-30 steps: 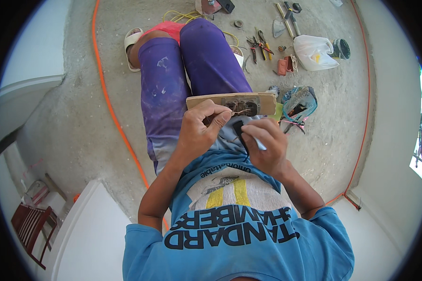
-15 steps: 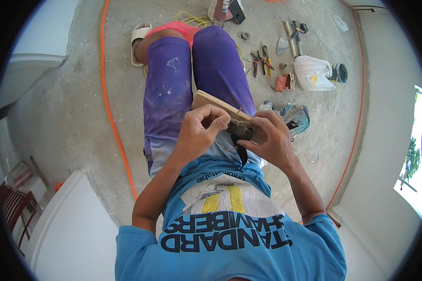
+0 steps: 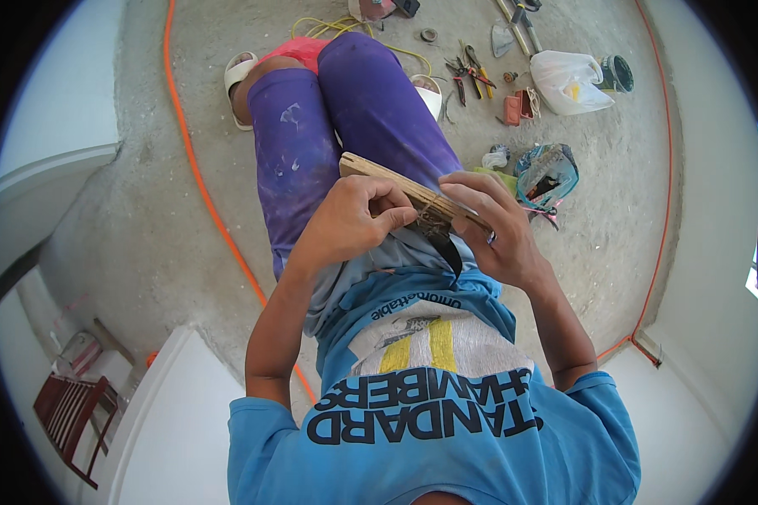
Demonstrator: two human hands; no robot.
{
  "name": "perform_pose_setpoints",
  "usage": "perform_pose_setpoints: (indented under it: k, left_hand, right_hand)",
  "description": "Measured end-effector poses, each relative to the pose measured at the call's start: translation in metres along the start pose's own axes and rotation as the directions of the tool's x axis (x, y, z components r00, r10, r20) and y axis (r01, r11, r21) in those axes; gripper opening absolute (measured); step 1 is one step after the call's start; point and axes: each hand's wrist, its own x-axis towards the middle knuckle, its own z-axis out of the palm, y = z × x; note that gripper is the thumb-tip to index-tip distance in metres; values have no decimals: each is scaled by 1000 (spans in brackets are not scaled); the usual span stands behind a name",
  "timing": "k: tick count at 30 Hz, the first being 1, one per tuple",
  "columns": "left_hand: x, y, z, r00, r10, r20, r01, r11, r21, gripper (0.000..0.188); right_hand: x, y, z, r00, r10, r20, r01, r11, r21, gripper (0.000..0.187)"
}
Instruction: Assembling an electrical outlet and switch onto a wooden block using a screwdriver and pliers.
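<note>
A small plywood board (image 3: 377, 172) is tilted above my lap, its layered edge facing up. Frayed brown string (image 3: 432, 220) is bunched against its near side, and a black strap (image 3: 448, 251) hangs from the same spot. My left hand (image 3: 349, 217) is closed in a pinch, thumb against forefinger, at the left of the frayed string. Around the board's right end, my right hand (image 3: 504, 231) grips with its fingers over the upper edge. Its thumb is mostly hidden, as is the board's far face.
Pliers (image 3: 470, 74), a red box (image 3: 514, 108), a white plastic bag (image 3: 568, 82) and a dark bucket (image 3: 616, 74) lie on the concrete floor, ahead right. A blue bag (image 3: 547, 175) sits near my right knee. Orange cord (image 3: 189, 160) runs along the left.
The view has shifted, showing more floor at right. My right hand has moved its fingers up over the board's edge, and its thumb has come off the black strap. The left hand keeps its pinch.
</note>
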Motion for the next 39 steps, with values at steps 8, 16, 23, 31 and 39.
perform_pose_setpoints:
  k: [8,16,23,31,39]
  left_hand:
    - [-1,11,6,997,-27,-68,34,994,107,14]
    - [-3,10,8,992,16,-126,5,986,169,23]
    - [-3,9,1,996,47,-80,-34,987,155,21]
    - [-4,8,8,980,59,-188,-51,997,51,17]
    - [3,26,13,986,83,-145,-25,931,364,14]
  right_hand:
    - [26,4,-6,970,54,235,-26,992,-119,21]
    - [24,-2,0,971,69,227,-40,991,-128,12]
    - [21,-3,2,984,28,173,15,970,-242,15]
    - [14,-5,7,999,50,21,-45,982,-186,19]
    - [3,-7,8,993,116,-22,-118,978,-173,20]
